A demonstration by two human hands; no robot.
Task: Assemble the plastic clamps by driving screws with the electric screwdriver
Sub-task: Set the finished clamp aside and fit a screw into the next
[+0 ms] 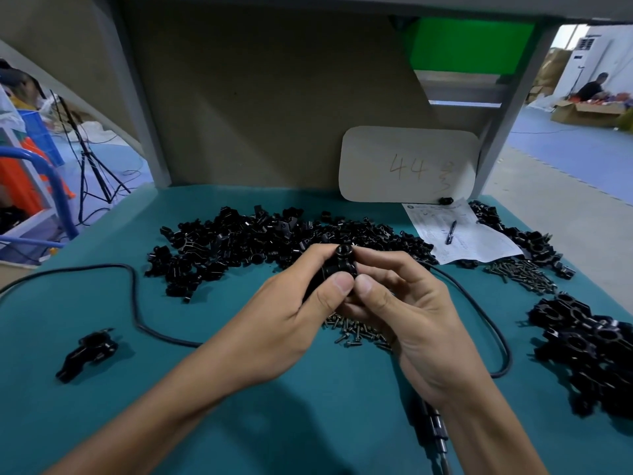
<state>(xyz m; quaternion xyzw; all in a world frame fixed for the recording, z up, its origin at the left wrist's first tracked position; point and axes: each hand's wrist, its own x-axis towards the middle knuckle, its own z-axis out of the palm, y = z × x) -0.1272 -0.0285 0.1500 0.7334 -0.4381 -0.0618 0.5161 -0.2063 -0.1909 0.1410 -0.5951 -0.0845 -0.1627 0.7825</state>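
A black plastic clamp (339,260) is held above the teal table between my left hand (291,313) and my right hand (400,303), thumbs pressed side by side on its near face. A heap of loose black clamp parts (260,241) spreads behind the hands. Small screws (356,332) lie in a pile under my hands, and a second pile of screws (524,274) lies to the right. The electric screwdriver (433,430) rests on the table under my right forearm, partly hidden, with its black cable (133,296) looping across the table.
Assembled clamps (596,344) are stacked at the right edge. One black clamp piece (87,351) lies alone at the left. A paper sheet with a pen (450,231) and a white card (407,164) stand at the back. A person works far off at the right.
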